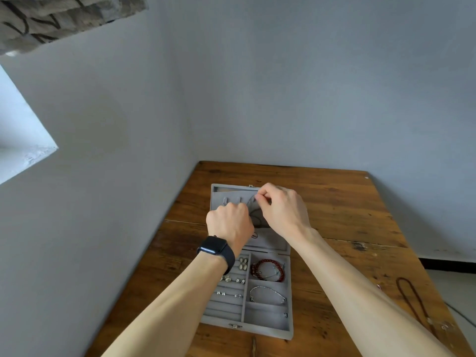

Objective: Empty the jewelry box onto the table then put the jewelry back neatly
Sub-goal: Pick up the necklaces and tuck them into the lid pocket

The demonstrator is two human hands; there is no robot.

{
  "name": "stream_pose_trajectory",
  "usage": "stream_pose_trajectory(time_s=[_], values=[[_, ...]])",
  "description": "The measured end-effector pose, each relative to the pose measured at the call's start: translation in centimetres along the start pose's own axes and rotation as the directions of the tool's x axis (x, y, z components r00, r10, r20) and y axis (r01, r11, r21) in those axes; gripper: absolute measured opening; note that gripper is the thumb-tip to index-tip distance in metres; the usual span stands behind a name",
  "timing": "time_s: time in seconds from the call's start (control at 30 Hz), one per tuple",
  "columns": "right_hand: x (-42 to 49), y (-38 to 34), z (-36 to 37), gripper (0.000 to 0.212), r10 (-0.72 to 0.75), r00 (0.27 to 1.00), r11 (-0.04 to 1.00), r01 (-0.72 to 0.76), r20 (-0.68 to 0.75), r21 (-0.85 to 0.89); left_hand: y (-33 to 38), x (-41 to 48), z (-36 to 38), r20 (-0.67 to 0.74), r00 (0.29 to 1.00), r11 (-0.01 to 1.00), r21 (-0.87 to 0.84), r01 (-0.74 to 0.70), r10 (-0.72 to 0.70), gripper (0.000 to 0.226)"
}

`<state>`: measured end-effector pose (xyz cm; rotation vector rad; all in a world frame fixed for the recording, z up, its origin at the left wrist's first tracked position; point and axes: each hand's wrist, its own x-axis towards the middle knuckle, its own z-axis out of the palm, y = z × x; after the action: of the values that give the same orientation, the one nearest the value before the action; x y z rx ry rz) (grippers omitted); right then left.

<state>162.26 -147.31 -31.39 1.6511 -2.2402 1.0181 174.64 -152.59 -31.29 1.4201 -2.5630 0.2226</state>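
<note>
Grey velvet jewelry box (pixel 268 331), lower centre: right hand (pixel 283 210) pinches thin dark necklace (pixel 257 219) (probably); left hand (pixel 229 222), hold unclear. Hang straight, untangled.

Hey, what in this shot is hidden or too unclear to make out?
Head view:
What the left hand and right hand hold at the jewelry box lid: covered by their own fingers.
The earrings in the ring rows: too small to tell their designs.
The dark necklace on the table: its near end is blurred.
</note>
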Motion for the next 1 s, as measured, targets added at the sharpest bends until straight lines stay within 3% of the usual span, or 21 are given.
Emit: stream_pose_trajectory(time_s=[0.2,0.43,0.73,1.0], values=[[0.3,-0.2,1.1,0.008,-0.028,0.998,0.992,0.021,-0.05,-0.127,-0.6,0.2,0.9,0.02,1.0,0.999,-0.038,0.012,-0.011,0.015],[0.1,0.0,1.5,0.007,-0.075,0.985,0.995,0.064,-0.155,-0.075,-0.8,0.5,0.9,-0.112,0.991,0.982,-0.184,0.048,-0.07,0.014],[-0.2,0.5,1.8,0.01,-0.1,0.972,0.995,0.095,-0.212,-0.033,-0.8,0.5,1.5,-0.135,0.979,0.975,-0.186,0.125,-0.151,0.012],[-1.0,1.3,2.6,0.002,-0.221,0.964,0.965,0.195,-0.147,-0.175,-0.4,0.5,1.5,0.053,0.997,0.997,-0.052,0.061,-0.058,0.016]])
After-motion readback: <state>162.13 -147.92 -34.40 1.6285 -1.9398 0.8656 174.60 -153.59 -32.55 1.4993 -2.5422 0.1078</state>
